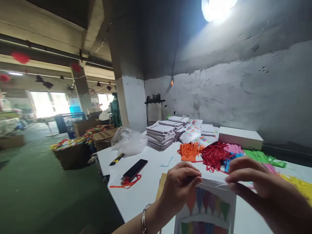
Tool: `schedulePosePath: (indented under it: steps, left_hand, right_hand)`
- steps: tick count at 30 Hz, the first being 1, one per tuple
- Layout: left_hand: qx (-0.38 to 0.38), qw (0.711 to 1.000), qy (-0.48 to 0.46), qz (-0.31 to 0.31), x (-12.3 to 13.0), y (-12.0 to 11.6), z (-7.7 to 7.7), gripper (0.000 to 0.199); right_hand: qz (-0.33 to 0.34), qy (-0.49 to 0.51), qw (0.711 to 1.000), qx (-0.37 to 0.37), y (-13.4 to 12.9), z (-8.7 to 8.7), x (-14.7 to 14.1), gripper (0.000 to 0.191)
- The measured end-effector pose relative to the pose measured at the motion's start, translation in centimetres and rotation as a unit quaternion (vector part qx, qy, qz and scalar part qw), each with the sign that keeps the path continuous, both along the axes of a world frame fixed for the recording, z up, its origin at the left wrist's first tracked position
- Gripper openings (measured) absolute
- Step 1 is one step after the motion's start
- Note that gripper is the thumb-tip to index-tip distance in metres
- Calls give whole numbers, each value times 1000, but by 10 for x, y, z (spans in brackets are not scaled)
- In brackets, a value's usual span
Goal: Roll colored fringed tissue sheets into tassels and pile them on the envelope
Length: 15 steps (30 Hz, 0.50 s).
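My left hand (181,180) is closed in a pinch on the top edge of a flat printed packet (207,208), which shows colourful tassel pictures in a white border. The packet hangs tilted toward me, its lower part cut off by the frame. To the right, my right hand (258,183) pinches thumb and fingers together by the packet's top right corner. A thin whitish strip (221,185) runs along the top edge to those fingertips. Tissue tassels lie just behind the hands: orange (191,152), dark red (215,156) and green (265,157).
Stacks of white packets (161,135) stand at the back beside a white box (240,136). Left on the white table (146,201) lie a phone (135,169), a red cord (129,184), a cutter knife (117,159) and a clear plastic bag (129,141). Cartons (73,157) stand on the floor.
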State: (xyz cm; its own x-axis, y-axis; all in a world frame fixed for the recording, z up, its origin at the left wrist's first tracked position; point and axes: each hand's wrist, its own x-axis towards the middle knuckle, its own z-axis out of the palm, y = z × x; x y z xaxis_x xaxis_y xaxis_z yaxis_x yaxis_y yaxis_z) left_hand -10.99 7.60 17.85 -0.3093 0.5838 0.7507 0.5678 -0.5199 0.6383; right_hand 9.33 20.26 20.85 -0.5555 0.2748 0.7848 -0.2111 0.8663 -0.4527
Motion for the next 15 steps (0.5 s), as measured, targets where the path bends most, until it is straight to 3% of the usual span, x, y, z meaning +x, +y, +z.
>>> schedulePosePath:
  steps: [4,8,12,15]
  left_hand:
    - [-55,998,-1,-9,13,21,-25,8]
    - [-59,998,-5,0,13,21,-27,8]
    - [-54,999,-2,0,11,20,-26,10]
    - [-60,998,-12,-2,10,20,-27,12]
  right_hand:
    - [-4,-139,985,-103,-3,0,-8,22]
    - [-1,-199,965,-171,7,-11,-11,26]
    - [17,-191,966,-174,10,-17,-16,26]
    - [9,-173,977,-125,10,-20,-22,22]
